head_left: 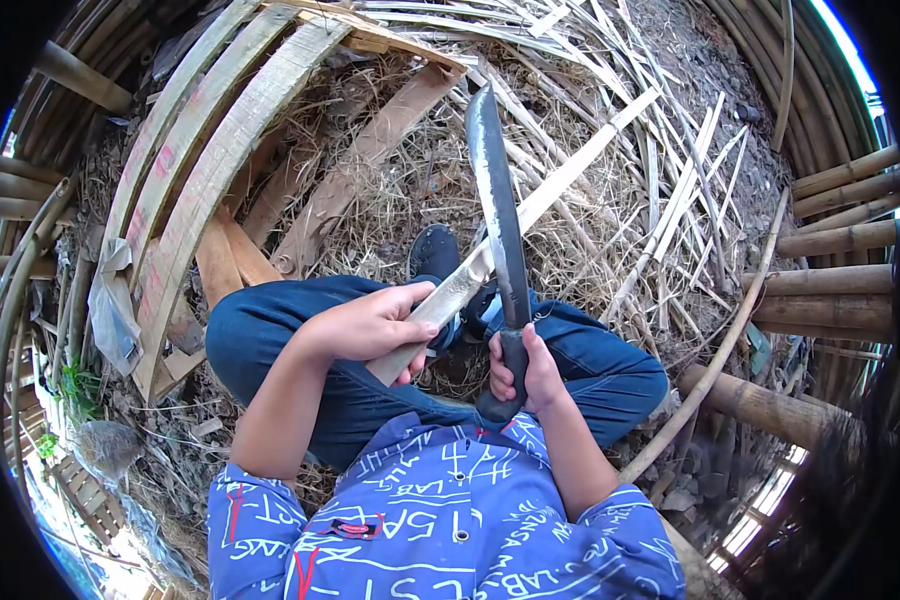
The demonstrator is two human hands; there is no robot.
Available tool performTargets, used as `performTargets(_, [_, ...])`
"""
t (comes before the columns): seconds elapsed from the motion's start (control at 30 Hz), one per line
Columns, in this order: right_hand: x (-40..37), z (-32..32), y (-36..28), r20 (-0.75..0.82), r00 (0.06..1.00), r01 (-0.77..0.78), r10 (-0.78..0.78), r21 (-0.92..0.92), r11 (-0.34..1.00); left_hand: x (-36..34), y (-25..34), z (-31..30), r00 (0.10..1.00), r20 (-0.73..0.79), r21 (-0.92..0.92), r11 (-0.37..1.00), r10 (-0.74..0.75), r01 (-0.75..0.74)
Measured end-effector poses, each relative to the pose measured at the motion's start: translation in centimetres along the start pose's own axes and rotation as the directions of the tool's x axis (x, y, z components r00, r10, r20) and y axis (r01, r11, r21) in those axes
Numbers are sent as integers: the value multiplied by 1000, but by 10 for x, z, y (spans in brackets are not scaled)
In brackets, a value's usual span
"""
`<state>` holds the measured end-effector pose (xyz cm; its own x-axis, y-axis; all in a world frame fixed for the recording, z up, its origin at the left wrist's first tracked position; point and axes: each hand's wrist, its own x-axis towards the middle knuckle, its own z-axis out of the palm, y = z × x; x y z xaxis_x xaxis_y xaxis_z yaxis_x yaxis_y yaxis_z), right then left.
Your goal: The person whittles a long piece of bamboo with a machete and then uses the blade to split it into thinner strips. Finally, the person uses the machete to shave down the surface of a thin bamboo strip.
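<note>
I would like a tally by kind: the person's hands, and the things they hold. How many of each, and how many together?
Hands: 2 (left hand and right hand)
Large knife: 1, in the right hand
Long pale strip: 1, in the left hand
Total: 4

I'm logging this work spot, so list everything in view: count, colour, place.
Knife: one, dark, right hand
Held strip: one, pale, left hand
Slatted frame: one, brown, upper left
Loose strips: many, pale, upper right
Bamboo poles: many, tan, both sides
Straw: uncounted, tan, ground
Plastic: at least one piece, whitish, left
Leaves: some, green, far left
Shirt: one, blue, bottom centre
Trousers: one pair, blue, centre
Shoe: at least one, dark, centre
Hands: two, bare, centre
</note>
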<state>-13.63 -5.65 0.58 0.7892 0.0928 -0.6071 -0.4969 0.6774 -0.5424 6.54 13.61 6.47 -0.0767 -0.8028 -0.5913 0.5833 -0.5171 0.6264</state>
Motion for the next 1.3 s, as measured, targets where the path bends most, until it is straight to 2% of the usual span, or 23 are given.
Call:
performTargets(0.03, [1, -2, 1, 82, 996, -50, 38, 147, 988, -1, -2, -1, 1000, 1, 3, 1000, -3, 3])
performTargets(0.07, [1, -2, 1, 79, 996, -47, 36, 152, 987, -2, -3, 1, 1000, 13, -2, 1000, 14, -14])
performTargets(0.13, [-1, -3, 3, 218, 970, -161, 111, 231, 959, -6, -1, 1, 999, 30, -4, 1000, 26, -26])
performTargets(0.23, [-4, -8, 7, 260, 958, -178, 117, 224, 958, -7, -1, -1, 1000, 16, 35, 999, 23, -23])
performTargets(0.3, [-2, -9, 4, 217, 972, -144, 94, 226, 963, -3, -6, -3, 999, 11, -55, 997, 50, -50])
performTargets(0.33, [2, -9, 2, -2, 1000, -27, 27, -45, 999, -2, -7, 0, 999, 9, -56, 997, 51, -51])
performTargets(0.37, [6, -8, 0, -190, 976, 35, -103, -331, 943, -1, -8, 4, 998, -47, -62, 997, 36, -39])
performTargets(0.4, [8, -8, -2, -242, 951, 67, -193, -449, 891, 0, -7, 7, 994, -104, -66, 997, 20, -27])
performTargets(0.43, [9, -8, -3, -239, 951, 70, -195, -449, 891, 2, -9, 6, 994, -106, -64, 998, 22, -29])
performTargets(0.5, [9, -9, -5, -224, 919, 157, -324, -547, 822, 8, -13, 3, 996, -85, -104, 994, 12, -21])
performTargets(0.53, [9, -10, -6, -219, 920, 165, -325, -537, 827, 8, -9, 9, 991, -132, -111, 994, -19, 4])
performTargets(0.67, [10, -4, -8, -198, 903, 201, -382, -592, 781, 19, -16, 6, 994, -93, -79, 996, -57, 50])
performTargets(0.73, [15, -4, -6, -174, 873, 205, -456, -717, 666, 26, -26, 4, 984, -164, 103, 991, -64, 82])
performTargets(0.77, [17, -1, -7, -174, 873, 206, -456, -716, 667, 28, -30, 5, 984, -164, 104, 991, -65, 83])
performTargets(0.83, [19, 8, -12, -104, 845, 209, -525, -838, 503, 33, -36, 9, 936, -324, 385, 923, 136, -1])
performTargets(0.87, [19, 14, -18, -80, 841, 179, -536, -893, 414, 33, -37, 11, 937, -322, 387, 922, 138, -2])
performTargets(0.9, [20, 17, -19, -82, 839, 178, -537, -893, 414, 33, -38, 13, 928, -330, 410, 912, 171, -22])
performTargets(0.97, [24, 20, -20, -40, 814, 141, -579, -954, 264, 33, -35, 16, 919, -337, 431, 901, 204, -42])
performTargets(1.03, [25, 20, -24, -45, 820, 104, -571, -969, 225, 30, -26, 17, 930, -356, 377, 925, 94, 51])
performTargets(1.07, [25, 20, -25, -49, 826, 68, -562, -980, 185, 31, -29, 16, 929, -359, 375, 925, 94, 51])
performTargets(1.1, [25, 20, -26, -46, 827, 70, -561, -980, 185, 33, -34, 15, 921, -357, 412, 911, 153, 9])
performTargets(1.17, [25, 18, -27, 34, 780, 47, -624, -999, 4, 33, -37, 13, 912, -352, 452, 891, 212, -32])
performTargets(1.3, [22, 14, -28, 35, 796, 13, -604, -999, -41, 31, -36, 13, 905, -354, 543, 840, 234, -5])
